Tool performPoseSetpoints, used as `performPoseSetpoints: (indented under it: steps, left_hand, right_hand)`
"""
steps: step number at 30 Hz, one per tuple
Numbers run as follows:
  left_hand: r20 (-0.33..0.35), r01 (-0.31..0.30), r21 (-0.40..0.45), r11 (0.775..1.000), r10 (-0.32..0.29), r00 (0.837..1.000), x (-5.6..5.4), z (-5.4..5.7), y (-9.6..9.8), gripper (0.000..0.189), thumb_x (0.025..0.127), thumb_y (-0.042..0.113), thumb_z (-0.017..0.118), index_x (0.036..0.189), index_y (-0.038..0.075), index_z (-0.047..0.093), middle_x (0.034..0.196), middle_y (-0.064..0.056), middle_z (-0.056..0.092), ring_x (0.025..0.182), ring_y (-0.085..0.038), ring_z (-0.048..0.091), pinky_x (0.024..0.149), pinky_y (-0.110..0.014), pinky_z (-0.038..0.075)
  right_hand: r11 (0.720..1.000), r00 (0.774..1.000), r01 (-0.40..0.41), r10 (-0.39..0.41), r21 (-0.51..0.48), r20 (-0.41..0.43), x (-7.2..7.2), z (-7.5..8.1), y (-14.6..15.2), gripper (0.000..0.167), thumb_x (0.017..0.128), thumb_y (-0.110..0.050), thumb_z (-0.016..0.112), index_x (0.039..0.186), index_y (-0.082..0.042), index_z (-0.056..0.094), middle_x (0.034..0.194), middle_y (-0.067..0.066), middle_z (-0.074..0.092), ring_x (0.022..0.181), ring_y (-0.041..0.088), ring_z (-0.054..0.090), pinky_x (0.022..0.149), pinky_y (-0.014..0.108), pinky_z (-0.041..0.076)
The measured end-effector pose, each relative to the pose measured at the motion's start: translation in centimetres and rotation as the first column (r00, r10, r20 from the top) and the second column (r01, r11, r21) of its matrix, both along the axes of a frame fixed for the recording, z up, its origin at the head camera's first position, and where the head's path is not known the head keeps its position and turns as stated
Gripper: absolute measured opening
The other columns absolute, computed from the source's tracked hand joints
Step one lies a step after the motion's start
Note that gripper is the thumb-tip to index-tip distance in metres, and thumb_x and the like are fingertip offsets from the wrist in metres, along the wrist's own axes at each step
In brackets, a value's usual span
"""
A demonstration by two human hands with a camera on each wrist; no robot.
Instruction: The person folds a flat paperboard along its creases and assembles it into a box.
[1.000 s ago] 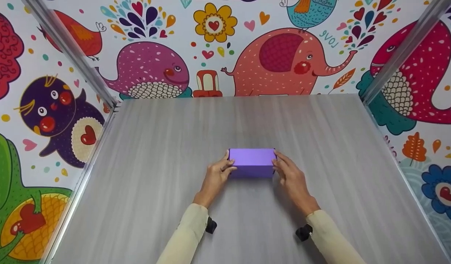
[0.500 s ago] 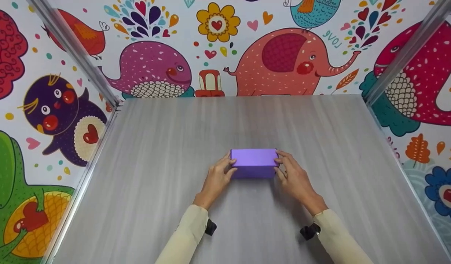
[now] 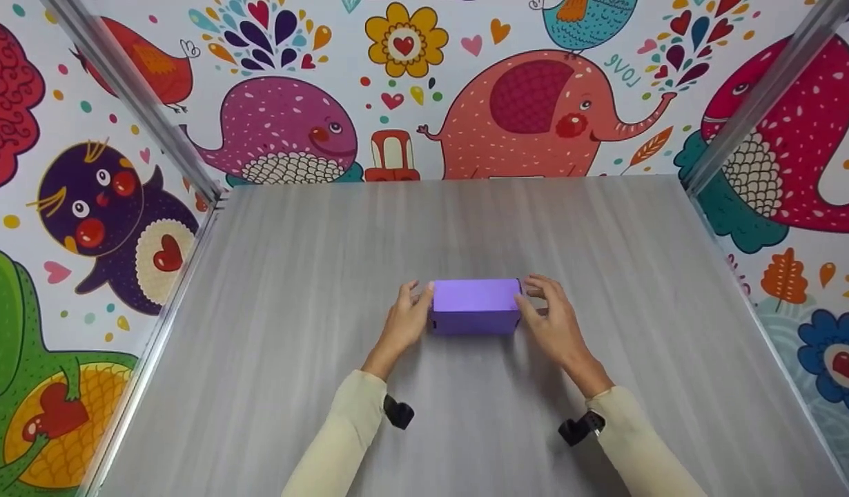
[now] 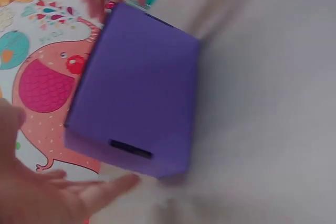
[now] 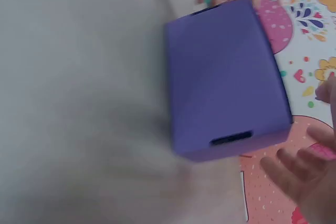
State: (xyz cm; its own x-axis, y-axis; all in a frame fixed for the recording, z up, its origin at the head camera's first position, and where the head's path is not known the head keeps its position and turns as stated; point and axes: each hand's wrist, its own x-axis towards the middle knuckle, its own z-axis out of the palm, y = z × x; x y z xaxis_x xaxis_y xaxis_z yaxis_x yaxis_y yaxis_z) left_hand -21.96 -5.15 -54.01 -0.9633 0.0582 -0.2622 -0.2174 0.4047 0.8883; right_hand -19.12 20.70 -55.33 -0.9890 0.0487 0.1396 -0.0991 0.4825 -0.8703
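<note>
A purple closed box (image 3: pixel 476 304) sits on the grey table, its long side facing me. Dark slots show along its edges in both wrist views. My left hand (image 3: pixel 408 317) is at the box's left end, fingers loosely spread; in the left wrist view its fingers (image 4: pixel 107 190) look apart from the box wall. At the right end is my right hand (image 3: pixel 554 321), thumb near the box's top edge and the other fingers lifted. The right wrist view shows these fingers (image 5: pixel 286 174) extended beside the box, holding nothing.
The grey wood-grain table (image 3: pixel 314 248) surrounds the box. Cartoon-printed walls (image 3: pixel 397 103) rise at the back and both sides, with metal rails (image 3: pixel 131 96) at the corners. Small black devices (image 3: pixel 398 412) are strapped to both wrists.
Both hands have let go of the box ends. The left fingers have moved off to the left, and the right fingers have opened outward. The box stays in about the same place.
</note>
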Motion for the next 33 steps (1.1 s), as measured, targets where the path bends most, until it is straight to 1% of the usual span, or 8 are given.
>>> performPoseSetpoints:
  steps: [2,5,9,12,17,22,27,33]
  left_hand:
    - [0.092,0.004,0.001,1.0,-0.004,0.996,-0.5,0.6,0.1,0.078,0.102,0.059,0.037,0.156,0.003,0.029,0.156,-0.024,0.041,0.147,-0.039,0.038,0.12,-0.054,0.031]
    - [0.203,0.014,0.04,0.999,-0.022,0.979,-0.8,0.9,0.3,0.085,0.101,0.062,0.035,0.157,0.0,0.023,0.161,-0.025,0.029,0.151,-0.041,0.028,0.123,-0.055,0.025]
    - [0.277,0.01,0.145,0.989,-0.05,0.959,-1.0,0.1,0.7,0.084,0.103,0.059,0.037,0.154,-0.007,0.026,0.155,-0.03,0.037,0.143,-0.041,0.041,0.117,-0.054,0.038]
    - [0.287,0.012,0.194,0.981,-0.068,0.956,-1.0,-0.8,0.9,0.079,0.105,0.053,0.038,0.149,-0.012,0.034,0.144,-0.032,0.049,0.128,-0.037,0.057,0.106,-0.051,0.05]
    - [0.208,0.057,0.108,0.993,-0.078,0.975,-1.1,-1.5,1.1,0.073,0.105,0.053,0.038,0.139,-0.01,0.051,0.116,-0.018,0.066,0.099,-0.021,0.064,0.091,-0.04,0.058]
    - [0.16,0.085,0.032,0.996,-0.089,0.983,-1.1,-1.4,1.0,0.07,0.104,0.055,0.038,0.131,-0.006,0.06,0.097,-0.008,0.063,0.087,-0.016,0.058,0.079,-0.033,0.054]
    - [0.14,0.098,-0.048,0.994,-0.091,0.986,-0.9,-1.1,1.0,0.07,0.104,0.054,0.039,0.134,-0.005,0.059,0.114,-0.014,0.067,0.1,-0.02,0.058,0.094,-0.041,0.052]
    - [0.045,0.078,-0.079,0.994,-0.075,0.996,-0.8,-0.7,1.1,0.063,0.103,0.049,0.044,0.133,-0.004,0.061,0.128,-0.018,0.067,0.113,-0.025,0.062,0.102,-0.045,0.05]
  right_hand:
    - [0.998,0.992,0.034,-0.026,-0.06,0.125,-0.5,0.7,0.0,0.05,0.101,-0.036,0.059,0.14,-0.006,0.052,0.149,0.015,0.048,0.134,0.036,0.053,0.103,0.051,0.049]
    - [0.989,0.952,0.09,-0.051,-0.118,0.301,-1.2,1.2,-0.1,0.059,0.101,-0.047,0.053,0.143,-0.005,0.049,0.15,0.018,0.048,0.138,0.037,0.049,0.111,0.051,0.044]
    - [0.981,0.904,0.121,-0.046,-0.151,0.425,-2.0,1.0,-0.3,0.065,0.101,-0.051,0.051,0.141,0.001,0.049,0.144,0.023,0.052,0.134,0.035,0.051,0.112,0.047,0.043]
    - [0.986,0.883,0.105,-0.034,-0.126,0.468,-2.2,0.3,-0.5,0.067,0.101,-0.05,0.052,0.14,0.003,0.05,0.142,0.024,0.055,0.131,0.034,0.052,0.111,0.045,0.042]
    - [0.987,0.863,0.095,-0.018,-0.127,0.506,-2.1,-0.6,-0.4,0.072,0.1,-0.055,0.051,0.143,0.004,0.049,0.141,0.024,0.056,0.13,0.033,0.055,0.11,0.045,0.044]
    - [0.987,0.872,0.088,-0.012,-0.131,0.49,-2.0,-0.7,-0.3,0.076,0.099,-0.057,0.051,0.142,0.005,0.049,0.138,0.024,0.059,0.125,0.032,0.059,0.105,0.044,0.049]
    - [0.996,0.895,0.062,-0.024,-0.071,0.445,-1.9,-0.6,-0.3,0.069,0.1,-0.054,0.052,0.137,0.005,0.054,0.135,0.023,0.061,0.124,0.032,0.058,0.105,0.046,0.047]
    - [0.997,0.941,0.067,-0.049,-0.041,0.335,-1.6,-0.2,-0.4,0.06,0.099,-0.044,0.059,0.135,0.005,0.056,0.133,0.024,0.061,0.124,0.034,0.058,0.105,0.047,0.047]
